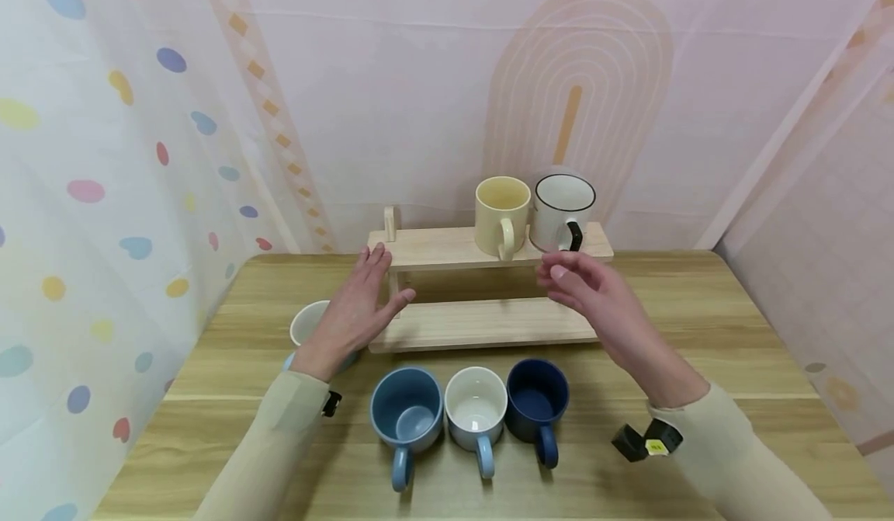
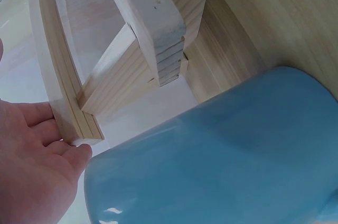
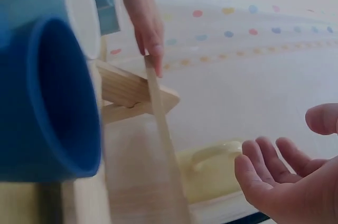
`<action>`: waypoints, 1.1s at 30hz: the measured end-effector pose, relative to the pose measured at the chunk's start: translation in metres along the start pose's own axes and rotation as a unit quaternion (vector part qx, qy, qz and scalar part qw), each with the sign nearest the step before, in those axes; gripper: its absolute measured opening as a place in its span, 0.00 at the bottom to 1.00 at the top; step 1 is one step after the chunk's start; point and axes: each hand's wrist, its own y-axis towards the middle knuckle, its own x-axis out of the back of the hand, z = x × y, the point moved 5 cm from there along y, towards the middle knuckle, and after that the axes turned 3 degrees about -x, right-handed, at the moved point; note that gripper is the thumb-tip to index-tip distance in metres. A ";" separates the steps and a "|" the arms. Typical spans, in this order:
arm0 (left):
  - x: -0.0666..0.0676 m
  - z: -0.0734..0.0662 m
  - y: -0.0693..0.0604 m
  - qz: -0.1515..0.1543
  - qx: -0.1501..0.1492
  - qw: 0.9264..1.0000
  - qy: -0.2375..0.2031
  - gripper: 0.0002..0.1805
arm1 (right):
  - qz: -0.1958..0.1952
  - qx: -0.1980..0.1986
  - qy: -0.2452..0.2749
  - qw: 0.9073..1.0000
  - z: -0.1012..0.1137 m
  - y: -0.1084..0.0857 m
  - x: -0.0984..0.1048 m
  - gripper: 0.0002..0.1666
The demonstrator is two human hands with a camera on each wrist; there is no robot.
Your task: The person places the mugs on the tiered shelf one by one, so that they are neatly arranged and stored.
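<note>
My left hand (image 1: 356,307) rests its fingers on the left end of the wooden rack's upper shelf (image 1: 436,248); in the left wrist view the fingertips touch the end of that board (image 2: 79,123). My right hand (image 1: 594,288) is in front of the shelf's right part, fingers loosely bent, holding nothing. Behind it on the upper shelf stand a yellow mug (image 1: 492,222) and a white mug (image 1: 548,222) with a black rim and handle. The right wrist view has the right hand (image 3: 290,176) beside the yellow mug (image 3: 211,176), apart from it.
Before the rack stand a blue mug (image 1: 408,408), a white-and-light-blue mug (image 1: 475,404) and a navy mug (image 1: 536,401), handles toward me. Another mug (image 1: 307,321), partly hidden by my left hand, stands left of the rack. The lower shelf (image 1: 482,323) holds no mug.
</note>
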 end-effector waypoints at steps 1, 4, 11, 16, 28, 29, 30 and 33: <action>0.000 0.000 0.000 0.001 0.000 1.000 0.001 0.50 | 0.003 0.000 -0.007 1.000 -0.003 -0.003 0.001 0.26; 0.000 0.002 0.000 0.004 0.003 1.000 0.003 0.51 | 0.013 -0.004 -0.036 0.999 -0.011 -0.014 0.004 0.26; 0.001 0.004 0.000 0.009 0.006 1.000 0.002 0.52 | 0.035 -0.018 -0.081 0.996 -0.027 -0.035 0.010 0.24; 0.001 0.006 0.000 0.008 0.005 1.000 0.002 0.51 | 0.064 -0.022 -0.080 0.995 -0.038 -0.049 0.015 0.23; 0.002 0.006 -0.001 0.008 0.002 1.000 -0.002 0.51 | 0.122 -0.051 -0.133 0.982 -0.058 -0.069 0.030 0.22; 0.002 0.006 0.000 0.009 0.002 1.000 -0.002 0.51 | 0.133 -0.050 -0.135 0.981 -0.061 -0.070 0.030 0.22; 0.002 0.006 0.000 0.009 0.003 1.000 -0.001 0.51 | 0.145 -0.047 -0.135 0.979 -0.063 -0.072 0.030 0.22; 0.002 0.007 0.000 0.011 0.004 1.000 -0.001 0.51 | 0.178 -0.044 -0.118 0.976 -0.071 -0.076 0.028 0.22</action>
